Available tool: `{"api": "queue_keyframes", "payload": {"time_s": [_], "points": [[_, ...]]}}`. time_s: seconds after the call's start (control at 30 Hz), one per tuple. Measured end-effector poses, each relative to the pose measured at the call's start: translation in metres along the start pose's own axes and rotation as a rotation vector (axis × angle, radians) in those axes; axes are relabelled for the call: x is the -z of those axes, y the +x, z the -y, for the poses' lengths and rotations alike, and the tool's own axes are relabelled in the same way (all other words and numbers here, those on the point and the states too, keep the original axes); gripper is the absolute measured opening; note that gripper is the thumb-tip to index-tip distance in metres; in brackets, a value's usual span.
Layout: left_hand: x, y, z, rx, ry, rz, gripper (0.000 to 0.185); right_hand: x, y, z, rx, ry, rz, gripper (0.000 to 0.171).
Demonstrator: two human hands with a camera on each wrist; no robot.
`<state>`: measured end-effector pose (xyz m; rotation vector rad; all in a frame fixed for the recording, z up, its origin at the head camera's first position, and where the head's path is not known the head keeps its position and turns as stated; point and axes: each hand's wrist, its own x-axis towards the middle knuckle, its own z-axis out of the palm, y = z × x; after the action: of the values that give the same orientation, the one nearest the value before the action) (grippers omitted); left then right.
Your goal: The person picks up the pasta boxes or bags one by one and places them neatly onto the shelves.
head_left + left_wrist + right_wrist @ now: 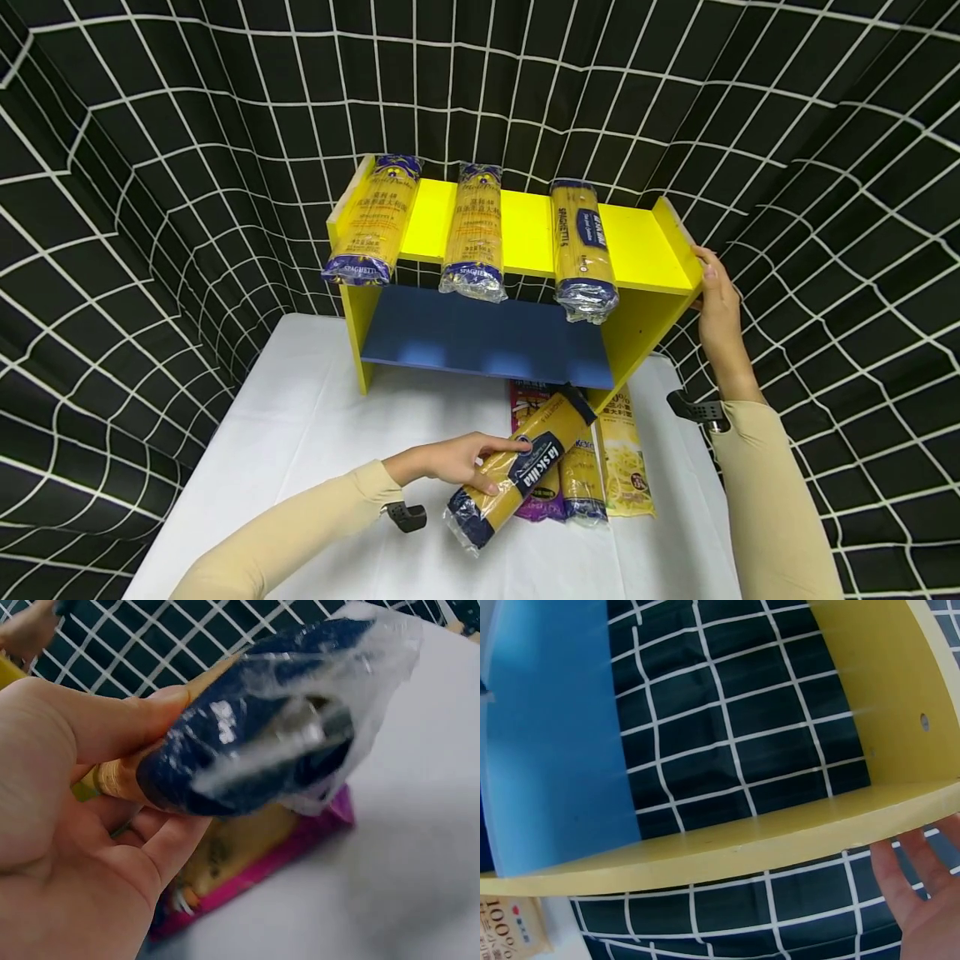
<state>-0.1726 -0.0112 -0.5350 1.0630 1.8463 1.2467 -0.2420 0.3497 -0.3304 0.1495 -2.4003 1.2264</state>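
Observation:
My left hand (pixel 465 460) grips a spaghetti pack (pixel 536 454) with dark blue ends, thumb on one side and fingers on the other. It is held slanted in front of the shelf's lower right, its upper end overlapping the side panel's foot in the head view. Up close in the left wrist view, the pack's crinkled clear end (pixel 300 727) points away from the palm. My right hand (pixel 720 321) touches the outer face of the yellow shelf's right panel (pixel 675 246) near its top; in the right wrist view the fingers (pixel 896 881) reach against it, fairly straight.
Three spaghetti packs (pixel 472 233) lie spaced along the yellow top board. Beneath it runs a blue board (pixel 487 333). Under the shelf on the white table (pixel 300 433) are a purple packet (pixel 543 504), another spaghetti pack (pixel 583 479) and a pale yellow packet (pixel 628 467). Gridded black curtain (pixel 187 167) surrounds the table.

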Motion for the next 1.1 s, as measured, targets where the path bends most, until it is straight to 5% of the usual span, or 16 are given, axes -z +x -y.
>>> {"api": "queue_keyframes", "payload": {"time_s": [0.5,0.8,1.1], "points": [[0.032,0.013,-0.079,-0.141,0.028,0.083,0.075,0.002,0.000,-0.003,-0.034,-0.015,0.018,0.047],[0.046,0.014,-0.131,-0.168,-0.116,0.132,0.074,0.006,-0.001,0.000,-0.037,-0.006,0.055,0.049],[0.057,0.015,-0.175,-0.219,-0.137,0.123,0.073,0.011,0.001,-0.001,-0.022,0.012,0.113,0.050]]}}
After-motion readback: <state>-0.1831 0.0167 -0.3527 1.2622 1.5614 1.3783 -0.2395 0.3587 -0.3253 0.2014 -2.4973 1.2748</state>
